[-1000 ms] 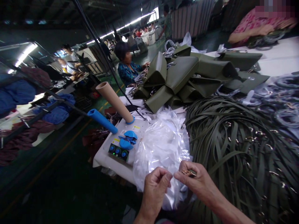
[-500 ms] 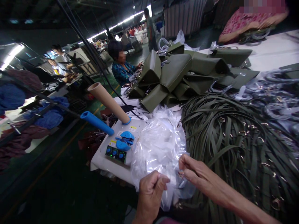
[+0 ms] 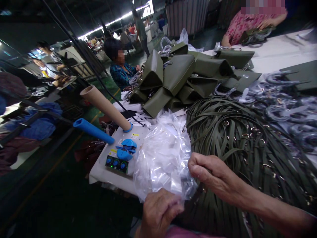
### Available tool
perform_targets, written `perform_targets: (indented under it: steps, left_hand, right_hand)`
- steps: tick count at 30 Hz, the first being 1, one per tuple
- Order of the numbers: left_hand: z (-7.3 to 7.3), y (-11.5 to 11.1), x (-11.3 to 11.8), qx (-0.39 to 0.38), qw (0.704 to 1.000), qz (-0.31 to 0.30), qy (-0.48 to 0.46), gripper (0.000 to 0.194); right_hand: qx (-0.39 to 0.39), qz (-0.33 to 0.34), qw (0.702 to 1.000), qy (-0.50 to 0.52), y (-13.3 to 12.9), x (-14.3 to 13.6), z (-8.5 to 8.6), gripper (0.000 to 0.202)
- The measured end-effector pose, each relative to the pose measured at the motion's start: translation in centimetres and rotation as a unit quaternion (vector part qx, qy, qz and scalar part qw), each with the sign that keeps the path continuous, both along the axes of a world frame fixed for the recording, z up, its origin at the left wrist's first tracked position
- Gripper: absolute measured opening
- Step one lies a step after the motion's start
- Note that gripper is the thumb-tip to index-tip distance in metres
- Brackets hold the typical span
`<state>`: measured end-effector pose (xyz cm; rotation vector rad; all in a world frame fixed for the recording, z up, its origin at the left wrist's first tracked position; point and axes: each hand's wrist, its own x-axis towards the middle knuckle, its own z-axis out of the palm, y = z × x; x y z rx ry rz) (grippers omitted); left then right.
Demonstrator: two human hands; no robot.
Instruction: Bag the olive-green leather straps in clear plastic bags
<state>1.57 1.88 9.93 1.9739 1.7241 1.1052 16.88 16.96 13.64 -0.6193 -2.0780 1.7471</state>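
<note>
A crinkled clear plastic bag (image 3: 160,152) with white pieces inside lies at the near edge of the table, in front of me. My left hand (image 3: 162,211) is closed at the bag's near edge, fingers curled over the plastic. At the bag's right side, my right hand (image 3: 210,172) is closed, thumb against the bent fingers; what it pinches is hidden. Under and beyond my right forearm spreads a large heap of dark green straps (image 3: 223,132) with metal clasps.
Left of the bag stands a grey machine (image 3: 132,132) with knobs, blue vents, a brown tube (image 3: 106,107) and a blue tube (image 3: 94,130). Green handbags (image 3: 178,72) are piled behind. Wrapped handles (image 3: 284,109) lie right. One co-worker (image 3: 121,69) sits beyond; another (image 3: 255,23) handles a bag.
My right hand has moved slightly up and its fingers have closed more. My left hand has turned and lowered, fingers curling over the plastic. The whole view has shifted a little.
</note>
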Motion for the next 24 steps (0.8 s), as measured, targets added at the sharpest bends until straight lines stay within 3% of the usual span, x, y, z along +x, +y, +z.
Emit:
perform_targets:
  steps: [3, 15, 24]
  left_hand:
    - [0.1, 0.4, 0.4, 0.044, 0.999, -0.018, -0.009, 0.017]
    - [-0.4, 0.9, 1.1, 0.032, 0.998, -0.049, -0.033, 0.018]
    - [0.0, 1.1, 1.4, -0.006, 0.997, -0.01, -0.082, 0.022]
  right_hand:
    - [-0.007, -0.023, 0.998, 0.058, -0.9, -0.7, -0.8, 0.036]
    - [0.019, -0.022, 0.995, 0.1, -2.3, -1.8, -2.3, 0.028]
    - [-0.008, -0.012, 0.995, 0.098, -4.1, -1.6, -3.4, 0.044]
